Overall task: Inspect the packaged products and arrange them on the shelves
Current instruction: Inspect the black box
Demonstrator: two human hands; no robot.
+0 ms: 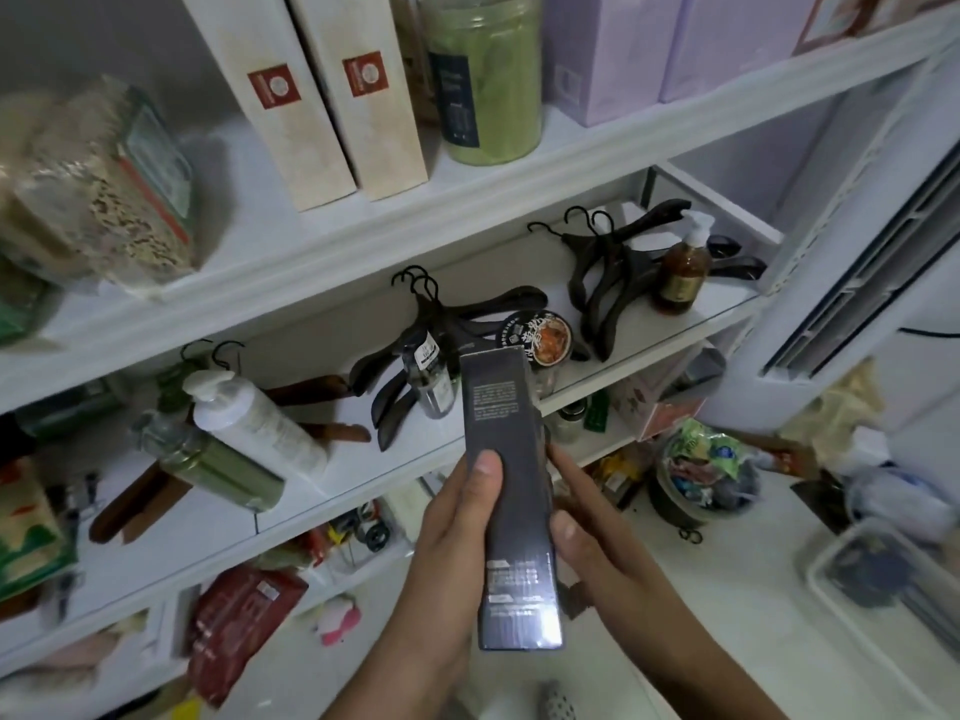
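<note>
Left hand (452, 527) and right hand (584, 540) both gripping tall dark box (519, 511), small print seemingly illegible

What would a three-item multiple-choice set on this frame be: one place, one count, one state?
1. The amber pump bottle stands: A) on the floor; B) on the top shelf; C) on the middle shelf beside black hangers.
2. Tall beige boxes with red labels: A) two; B) one; C) four.
3. The dark box is: A) lying on a shelf; B) held by both hands; C) held by one hand.
Key: 1C, hangers lie just left of it; 2A, two stand side by side; 3B, left hand and right hand each grip a side.
</note>
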